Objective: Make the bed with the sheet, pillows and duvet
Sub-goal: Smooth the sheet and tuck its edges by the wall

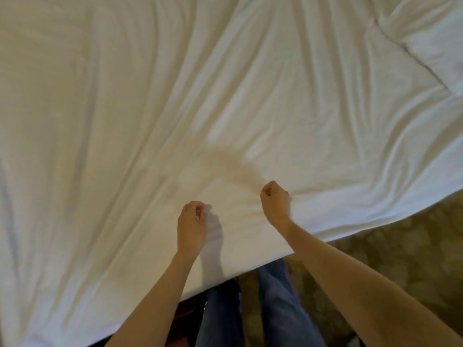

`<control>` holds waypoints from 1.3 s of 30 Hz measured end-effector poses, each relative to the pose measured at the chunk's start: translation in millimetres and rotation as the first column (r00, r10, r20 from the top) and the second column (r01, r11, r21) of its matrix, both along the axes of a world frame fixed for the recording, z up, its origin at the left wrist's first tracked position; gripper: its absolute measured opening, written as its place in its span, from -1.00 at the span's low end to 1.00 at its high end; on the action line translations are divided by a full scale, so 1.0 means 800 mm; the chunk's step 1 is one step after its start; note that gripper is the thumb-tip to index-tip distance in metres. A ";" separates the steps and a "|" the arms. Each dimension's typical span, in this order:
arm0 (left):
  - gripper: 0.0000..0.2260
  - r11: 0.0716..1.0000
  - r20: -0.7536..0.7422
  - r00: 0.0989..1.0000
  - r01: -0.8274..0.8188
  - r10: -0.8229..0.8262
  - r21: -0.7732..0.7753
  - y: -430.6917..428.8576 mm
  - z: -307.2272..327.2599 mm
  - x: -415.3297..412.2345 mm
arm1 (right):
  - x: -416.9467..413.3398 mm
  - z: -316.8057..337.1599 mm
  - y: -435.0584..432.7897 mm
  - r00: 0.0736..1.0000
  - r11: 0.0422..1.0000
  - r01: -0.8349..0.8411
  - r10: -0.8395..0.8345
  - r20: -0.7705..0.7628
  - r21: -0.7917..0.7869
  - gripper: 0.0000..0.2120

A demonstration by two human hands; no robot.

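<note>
A white sheet (150, 96) lies spread over the bed and fills most of the view, with long wrinkles running toward me. My left hand (191, 229) hovers near the sheet's near edge, its fingers curled and pinching a small bit of the fabric. To its right, my right hand (275, 202) is a fist that grips a bunch of the sheet, and creases fan out from it. At the top right lies a thicker white fold of bedding (436, 43); I cannot tell whether it is duvet or pillow.
The sheet's near edge (325, 240) runs diagonally from lower left to upper right. Below it is patterned brown carpet (413, 259). My legs in blue jeans (275, 309) stand against the bed's edge.
</note>
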State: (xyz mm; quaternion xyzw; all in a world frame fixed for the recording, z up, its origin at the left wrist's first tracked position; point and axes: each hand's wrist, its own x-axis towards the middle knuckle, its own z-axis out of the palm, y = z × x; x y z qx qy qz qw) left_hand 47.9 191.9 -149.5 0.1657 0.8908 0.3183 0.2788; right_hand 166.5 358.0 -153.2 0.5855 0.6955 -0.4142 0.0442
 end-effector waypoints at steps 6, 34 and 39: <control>-0.85 0.978 -0.117 0.972 -0.209 0.205 -0.017 -0.115 -0.011 -0.059 | -0.112 0.000 -0.087 0.953 0.952 -0.302 0.301 -0.029 -0.041 -0.83; -0.71 0.840 -0.172 0.970 -0.233 0.170 -0.489 -0.470 -0.057 -0.254 | -0.483 -0.010 -0.371 -0.110 -0.123 -0.992 0.925 0.365 0.015 -0.61; -0.74 0.782 -0.161 0.987 -0.120 0.025 -0.612 -0.487 -0.043 -0.270 | -0.500 -0.014 -0.394 -0.019 -0.044 -0.997 0.942 0.336 0.067 -0.74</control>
